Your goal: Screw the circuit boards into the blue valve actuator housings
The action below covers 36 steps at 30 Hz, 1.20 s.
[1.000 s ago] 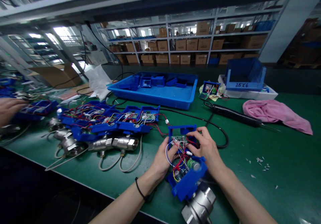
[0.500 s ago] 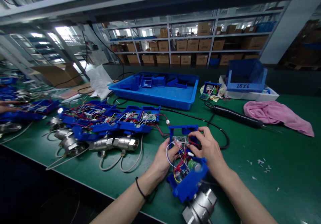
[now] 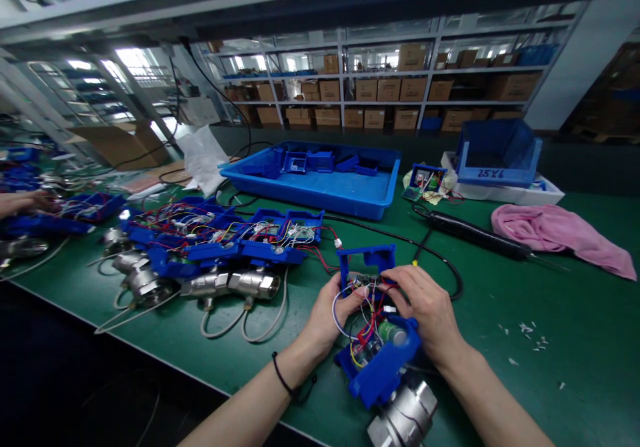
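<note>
Both hands are working close together at the open blue housing (image 3: pixel 379 360) near the table's front edge — the left hand (image 3: pixel 327 317) is bracing its side while the right hand (image 3: pixel 425 310) is pressing fingertips among the wires (image 3: pixel 363 313); keeping the touch light looks wise — those leads seem easy to pinch.

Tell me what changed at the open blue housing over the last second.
The right hand slid down from the blue lid's edge onto the wires, covering more of the circuit board. The left hand kept pinching the wires at the housing's left side; the metal valve stayed put.
</note>
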Each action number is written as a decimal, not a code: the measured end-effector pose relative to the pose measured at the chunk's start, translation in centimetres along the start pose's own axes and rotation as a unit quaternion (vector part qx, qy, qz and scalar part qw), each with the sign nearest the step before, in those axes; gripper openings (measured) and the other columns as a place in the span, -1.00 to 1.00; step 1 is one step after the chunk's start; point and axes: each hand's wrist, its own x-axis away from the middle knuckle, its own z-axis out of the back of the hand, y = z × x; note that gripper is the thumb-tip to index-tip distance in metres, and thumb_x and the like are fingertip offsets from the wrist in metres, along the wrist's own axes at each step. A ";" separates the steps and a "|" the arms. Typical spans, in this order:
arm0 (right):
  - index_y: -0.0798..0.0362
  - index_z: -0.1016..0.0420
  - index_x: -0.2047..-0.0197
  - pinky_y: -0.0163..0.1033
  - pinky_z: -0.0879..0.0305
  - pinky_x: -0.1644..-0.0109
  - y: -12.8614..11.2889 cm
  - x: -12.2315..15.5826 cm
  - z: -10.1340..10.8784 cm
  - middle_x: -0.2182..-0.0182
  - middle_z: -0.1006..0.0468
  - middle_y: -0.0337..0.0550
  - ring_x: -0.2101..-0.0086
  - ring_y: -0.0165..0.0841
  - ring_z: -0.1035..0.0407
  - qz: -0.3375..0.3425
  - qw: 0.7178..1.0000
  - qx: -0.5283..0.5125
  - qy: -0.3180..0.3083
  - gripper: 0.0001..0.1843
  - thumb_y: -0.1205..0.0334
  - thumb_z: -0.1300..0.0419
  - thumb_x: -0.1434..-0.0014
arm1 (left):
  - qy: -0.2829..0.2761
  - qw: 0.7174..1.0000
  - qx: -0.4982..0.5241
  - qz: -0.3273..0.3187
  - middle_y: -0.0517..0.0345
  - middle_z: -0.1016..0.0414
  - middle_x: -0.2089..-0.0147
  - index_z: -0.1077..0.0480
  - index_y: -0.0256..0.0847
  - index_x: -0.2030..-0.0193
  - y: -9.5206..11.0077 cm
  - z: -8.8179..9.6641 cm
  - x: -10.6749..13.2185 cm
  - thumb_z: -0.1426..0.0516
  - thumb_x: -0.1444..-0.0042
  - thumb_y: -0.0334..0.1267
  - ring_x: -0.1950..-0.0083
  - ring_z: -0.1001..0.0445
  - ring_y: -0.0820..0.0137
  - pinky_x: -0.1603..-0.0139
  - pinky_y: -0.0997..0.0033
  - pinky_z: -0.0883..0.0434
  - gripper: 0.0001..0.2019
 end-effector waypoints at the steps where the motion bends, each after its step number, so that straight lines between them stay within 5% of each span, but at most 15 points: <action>1: 0.07 -0.45 0.13 -0.24 -0.36 0.15 0.0 0.0 0.0 0.28 -0.53 -0.12 0.24 -0.36 -0.39 0.005 1.000 0.000 0.006 -0.83 0.29 -0.08 -0.24 | 0.001 1.000 -0.016 -0.007 0.01 -0.56 0.19 -0.39 -0.30 0.12 0.0 0.1 0.0 -0.30 0.04 -0.15 0.15 -0.50 0.27 0.04 0.30 -0.37 -0.61; 6: 0.08 -0.44 0.13 -0.24 -0.34 0.14 -0.1 0.1 0.2 0.27 -0.54 -0.13 0.23 -0.36 -0.38 0.038 0.999 0.017 0.022 -0.85 0.35 -0.12 -0.21 | 0.023 0.999 -0.037 -0.015 0.08 -0.54 0.27 -0.39 -0.29 0.16 -0.2 0.4 -0.2 -0.32 0.09 -0.15 0.23 -0.47 0.32 0.12 0.36 -0.36 -0.61; 18: 0.10 -0.41 0.14 -0.23 -0.38 0.15 -0.4 0.1 0.2 0.28 -0.55 -0.11 0.25 -0.37 -0.41 0.019 0.999 0.000 0.033 -0.85 0.37 -0.08 -0.23 | 0.003 0.992 0.106 0.073 0.06 -0.52 0.20 -0.34 -0.27 0.08 1.0 0.0 0.7 -0.33 0.07 -0.26 0.23 -0.52 0.38 0.07 0.36 -0.39 -0.58; 30: 0.09 -0.37 0.13 -0.23 -0.39 0.12 -0.2 0.4 0.0 0.27 -0.53 -0.10 0.21 -0.36 -0.42 0.043 0.998 0.000 0.047 -0.85 0.39 -0.07 -0.23 | -0.003 0.991 0.119 0.064 0.03 -0.51 0.04 -0.38 -0.24 0.05 0.9 1.1 0.4 -0.34 0.17 -0.45 0.15 -0.50 0.42 0.05 0.45 -0.38 -0.53; 36: 0.08 -0.39 0.14 -0.24 -0.40 0.17 -0.2 0.3 0.2 0.29 -0.54 -0.10 0.24 -0.37 -0.43 0.042 0.998 -0.027 0.036 -0.84 0.40 -0.05 -0.23 | -0.022 0.972 0.220 0.083 -0.12 -0.52 0.03 -0.47 -0.36 0.13 2.1 1.6 0.7 -0.17 0.01 -0.34 0.14 -0.51 0.32 0.15 0.43 -0.46 -0.72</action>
